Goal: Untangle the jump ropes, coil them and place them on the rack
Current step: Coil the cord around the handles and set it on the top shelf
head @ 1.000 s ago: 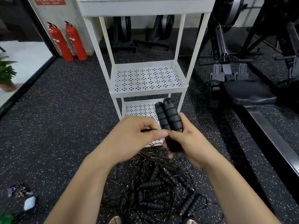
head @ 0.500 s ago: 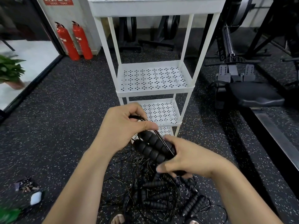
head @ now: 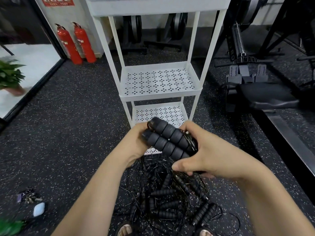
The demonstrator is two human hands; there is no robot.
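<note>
Two black foam jump-rope handles lie side by side between my hands, in front of the white three-tier rack. My right hand grips their lower ends together with loops of thin black cord. My left hand holds the handles' upper ends from the left. Below my hands a tangled pile of jump ropes with several black handles and thin cords lies on the speckled floor. The rack's middle and lower perforated shelves hold nothing that I can see.
Two red fire extinguishers stand at the back left. A rowing machine with a black seat sits to the right. Keys and a pale blue case lie on the floor at lower left. A potted plant is at left.
The handles tipped from upright to lying diagonally, then rose slightly. My left hand shifted from pinching the cord above them to holding their upper ends. The view came closer to the rack.
</note>
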